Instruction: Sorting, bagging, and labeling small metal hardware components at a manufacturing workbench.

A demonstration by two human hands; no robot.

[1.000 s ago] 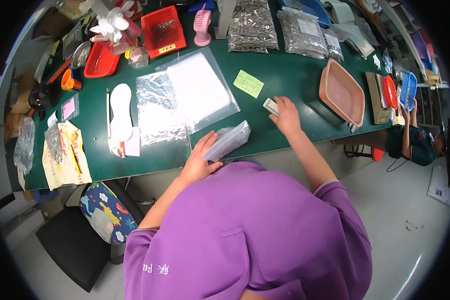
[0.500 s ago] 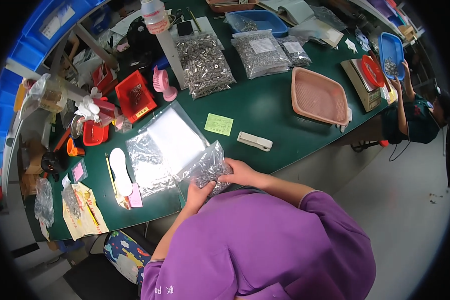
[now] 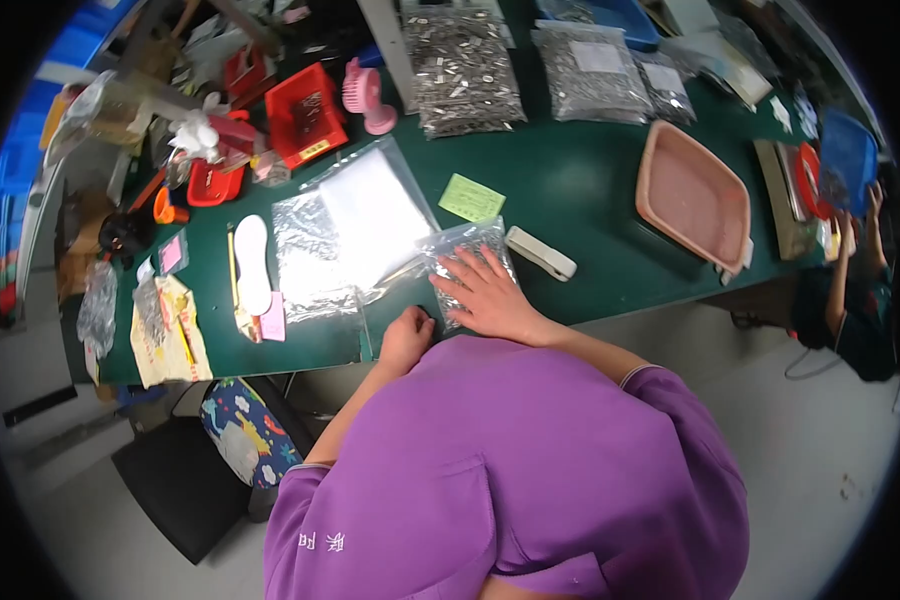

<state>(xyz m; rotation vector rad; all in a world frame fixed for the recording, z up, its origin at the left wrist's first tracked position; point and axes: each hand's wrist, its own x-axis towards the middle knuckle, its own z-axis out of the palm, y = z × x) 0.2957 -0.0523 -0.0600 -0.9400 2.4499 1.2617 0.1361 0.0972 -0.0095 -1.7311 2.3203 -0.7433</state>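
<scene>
Head view: bag (image 3: 467, 237), gripped earlier, now lies under spread right hand (image 3: 492, 300).

Upper garment: purple shirt (image 3: 590, 450) in plain matte fabric, loose cut. Sleeves (image 3: 690, 420): short, same purple. Sleeve edge: narrow pale trim (image 3: 644, 371), with a darker line alongside. Marking: white embroidered characters (image 3: 322, 542) on the left side of the chest. Front: stitched seam line (image 3: 488, 490) with an angled corner near mid-chest, and a folded purple flap (image 3: 555, 577) at the lower edge of view. Forearms (image 3: 592, 346) and hands (image 3: 407, 340): bare.
</scene>
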